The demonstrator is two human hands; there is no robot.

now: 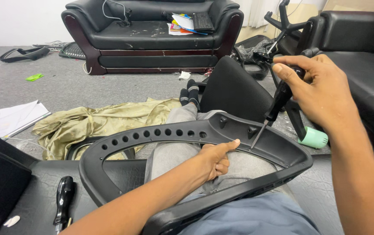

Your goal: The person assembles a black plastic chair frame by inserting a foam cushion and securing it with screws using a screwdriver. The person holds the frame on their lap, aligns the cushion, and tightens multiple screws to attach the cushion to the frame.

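Observation:
A black plastic chair frame (pixel 152 133) with a row of round holes lies across my lap. My left hand (pixel 215 159) grips its inner edge from below, thumb pressed along the rim. My right hand (pixel 319 89) is closed around the black handle of a screwdriver (pixel 278 102). The screwdriver's metal tip touches the frame just right of my left thumb. A black mesh chair part (pixel 235 89) stands behind the frame.
A second black screwdriver (pixel 63 198) lies on the black cushion at lower left. An olive cloth (pixel 95 122) and papers (pixel 12 117) lie on the grey carpet. A black sofa (pixel 152 37) stands behind; another dark sofa (pixel 361 65) is at right, with a pale green cylinder (pixel 314 138) near it.

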